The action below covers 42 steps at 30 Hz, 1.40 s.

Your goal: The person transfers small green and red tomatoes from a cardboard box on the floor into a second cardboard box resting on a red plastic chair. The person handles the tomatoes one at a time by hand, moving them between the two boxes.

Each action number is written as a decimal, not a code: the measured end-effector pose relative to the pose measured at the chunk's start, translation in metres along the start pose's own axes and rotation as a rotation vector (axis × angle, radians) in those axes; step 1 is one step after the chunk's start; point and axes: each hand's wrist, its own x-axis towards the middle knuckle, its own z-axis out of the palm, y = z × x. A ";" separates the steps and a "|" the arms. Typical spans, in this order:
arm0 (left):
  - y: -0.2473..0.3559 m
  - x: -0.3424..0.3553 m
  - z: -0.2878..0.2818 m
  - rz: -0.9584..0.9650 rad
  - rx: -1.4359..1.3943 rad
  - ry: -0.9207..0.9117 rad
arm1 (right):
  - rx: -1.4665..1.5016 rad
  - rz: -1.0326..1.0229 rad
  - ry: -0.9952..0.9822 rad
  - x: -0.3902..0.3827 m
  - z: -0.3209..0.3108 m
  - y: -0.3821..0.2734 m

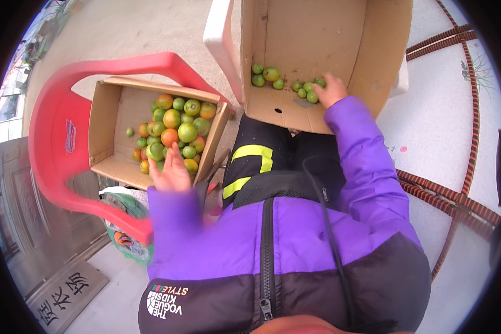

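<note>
My left hand [171,173] reaches over the near side of a small cardboard box [107,136], its fingers spread beside a heap of green and orange tomatoes [187,132]. Nothing shows in its grasp. Inside a larger cardboard box [312,39], my right hand [334,91] bends its fingers round a small green tomato [320,82]. More small green tomatoes [308,89] lie against that hand. Another little group of green tomatoes [270,74] rests by the left wall of the large box. My right palm is turned down and hidden.
A red plastic chair [58,128] holds the small box at my left. The large box rests at my lap, with a white chair part [221,30] beside it. Below the red chair is a green and white bag [129,214]. Red-and-black banded strips [451,195] cross the floor at right.
</note>
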 end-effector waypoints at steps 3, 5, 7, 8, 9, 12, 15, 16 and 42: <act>-0.018 0.000 -0.010 -0.139 0.146 -0.061 | -0.106 0.431 -0.039 0.040 0.024 0.067; -0.029 0.002 -0.013 -0.196 0.192 -0.079 | 0.005 0.457 -0.069 0.050 0.049 0.087; -0.037 0.006 -0.015 -0.225 0.195 -0.116 | 0.227 0.462 -0.106 0.056 0.072 0.085; -0.039 0.008 -0.016 -0.257 0.182 -0.177 | 0.398 0.450 -0.123 0.055 0.085 0.075; -0.042 0.009 -0.017 -0.281 0.178 -0.163 | 0.537 0.489 -0.153 0.055 0.092 0.065; -0.047 0.010 -0.021 -0.275 0.269 -0.099 | 0.507 0.344 -0.301 0.042 0.099 0.030; -0.052 0.009 -0.022 -0.263 0.321 -0.076 | 0.719 0.452 -0.223 0.033 0.078 0.016; -0.054 0.008 -0.021 -0.267 0.334 -0.077 | 0.760 0.477 -0.175 0.031 0.067 0.016; -0.056 0.001 -0.018 -0.238 0.279 -0.163 | -0.115 0.183 -0.299 0.016 0.056 0.001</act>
